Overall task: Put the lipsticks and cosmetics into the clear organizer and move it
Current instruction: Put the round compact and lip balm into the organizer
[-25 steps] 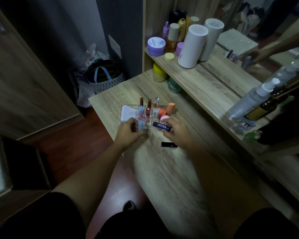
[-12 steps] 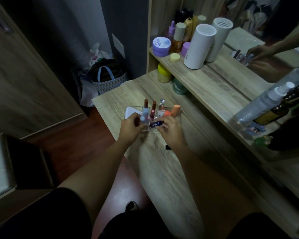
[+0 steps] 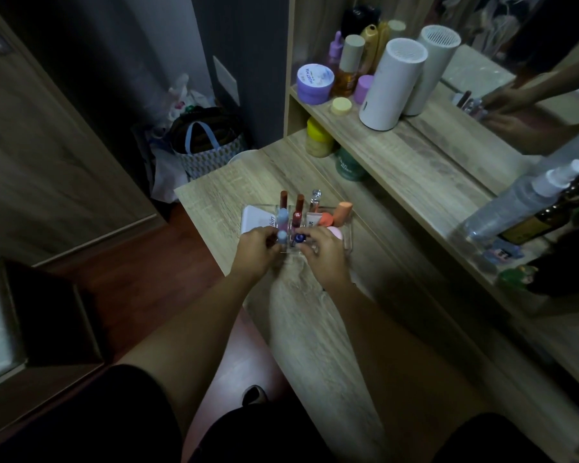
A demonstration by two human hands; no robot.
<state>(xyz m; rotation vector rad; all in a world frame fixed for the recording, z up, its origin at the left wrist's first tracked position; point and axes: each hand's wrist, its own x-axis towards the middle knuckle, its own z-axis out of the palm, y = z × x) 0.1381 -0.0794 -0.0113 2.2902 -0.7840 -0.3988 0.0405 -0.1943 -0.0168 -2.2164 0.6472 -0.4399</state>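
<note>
The clear organizer [image 3: 349, 242] stands on the wooden desk [image 3: 315, 329]. Upright in it are two red-brown lipsticks [image 3: 283, 198], a small glass vial [image 3: 315, 196] and light-blue capped tubes [image 3: 282, 216]. It also holds an orange sponge [image 3: 343, 211], a pink sponge [image 3: 335, 232] and a white box [image 3: 255, 220]. My right hand [image 3: 325, 250] pinches the blue lip balm [image 3: 298, 238], which stands end-up in a front slot. At the front left corner, my left hand [image 3: 256, 250] is closed on a small dark red lipstick [image 3: 271, 241], most of it hidden by my fingers.
A raised shelf [image 3: 415, 162] along the right carries a white cylinder [image 3: 392, 83], a purple jar [image 3: 315, 83], bottles and a spray bottle [image 3: 528, 198] before a mirror. Yellow [image 3: 318, 138] and green [image 3: 350, 165] jars sit under it. A bag [image 3: 208, 145] rests on the floor beyond the desk.
My right hand has turned the blue lip balm from lying sideways to end-up and brought it into a front slot. The black lipstick that lay on the desk is now hidden behind my right hand.
</note>
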